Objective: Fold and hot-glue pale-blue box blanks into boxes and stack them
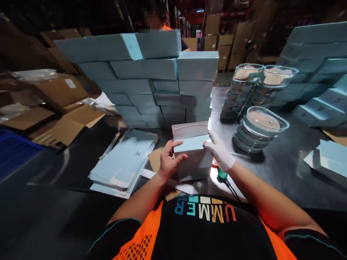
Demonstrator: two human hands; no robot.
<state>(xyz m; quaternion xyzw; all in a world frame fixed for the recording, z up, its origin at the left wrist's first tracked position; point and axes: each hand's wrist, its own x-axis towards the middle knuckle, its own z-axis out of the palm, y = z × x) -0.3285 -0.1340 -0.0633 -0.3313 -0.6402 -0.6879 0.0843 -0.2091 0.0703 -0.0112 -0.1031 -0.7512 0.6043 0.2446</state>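
Between both hands is a pale blue carton (193,162), its top flap (193,130) standing up at the far side. My bare left hand (169,159) grips the carton's left side, thumb across the near face. On the opposite side my right hand (218,150), in a white glove, holds the right edge near the top. Just below the right hand lies a green and red object with a dark cord (222,175), its kind unclear. Flat pale blue cartons (121,155) are stacked to the left of the hands. What the carton contains is hidden.
A wall of closed pale blue boxes (143,68) rises behind the carton. Stacked clear oval containers (261,126) stand to the right on the dark table. Open brown cardboard boxes (73,122) and a blue crate (16,151) are at left. Another person (165,27) is beyond the boxes.
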